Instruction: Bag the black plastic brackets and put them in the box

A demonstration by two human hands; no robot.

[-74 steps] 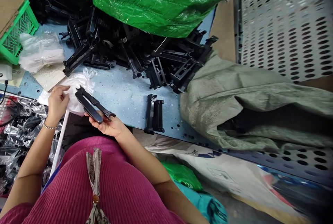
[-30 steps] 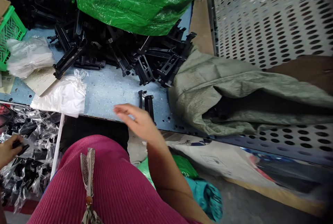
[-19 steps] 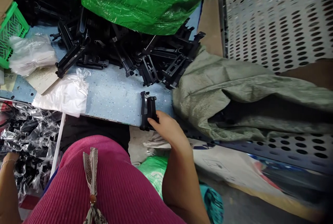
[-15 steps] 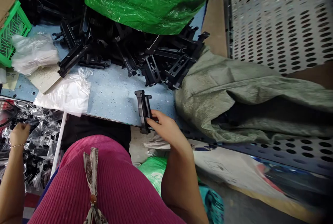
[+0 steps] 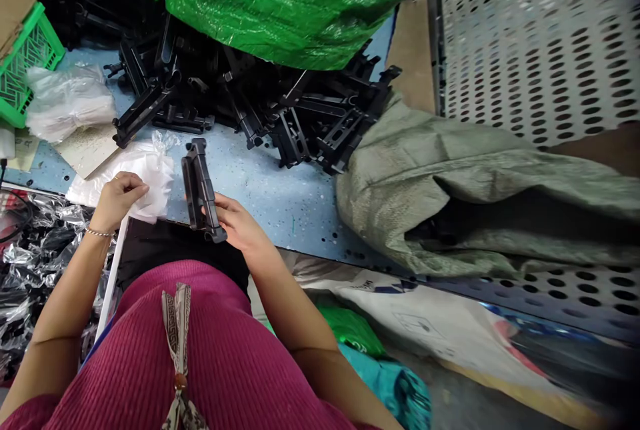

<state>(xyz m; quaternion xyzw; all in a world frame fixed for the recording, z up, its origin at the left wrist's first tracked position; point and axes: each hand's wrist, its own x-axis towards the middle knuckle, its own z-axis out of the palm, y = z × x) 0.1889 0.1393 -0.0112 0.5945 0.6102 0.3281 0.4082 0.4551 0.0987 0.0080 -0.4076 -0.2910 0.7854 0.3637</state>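
A black plastic part (image 5: 201,190) is held upright in my right hand (image 5: 239,220), over the front edge of the blue speckled table (image 5: 255,183). My left hand (image 5: 119,201) has its thumb and fingers pressed together at the stack of clear plastic bags (image 5: 159,183); whatever lies between the fingertips is too small to make out. Behind my hands, a pile of similar black parts (image 5: 240,97) lies across the table, partly hidden under a green plastic sheet (image 5: 300,3).
Bagged black parts (image 5: 35,263) fill the area at lower left. A green basket (image 5: 30,63) and another bag bundle (image 5: 73,103) stand at left. To the right lie a grey-green woven sack (image 5: 400,170) and a perforated metal panel (image 5: 530,50).
My right hand has moved left with the black part, which has turned. My left hand has come up from the bagged parts at lower left to the clear bags.
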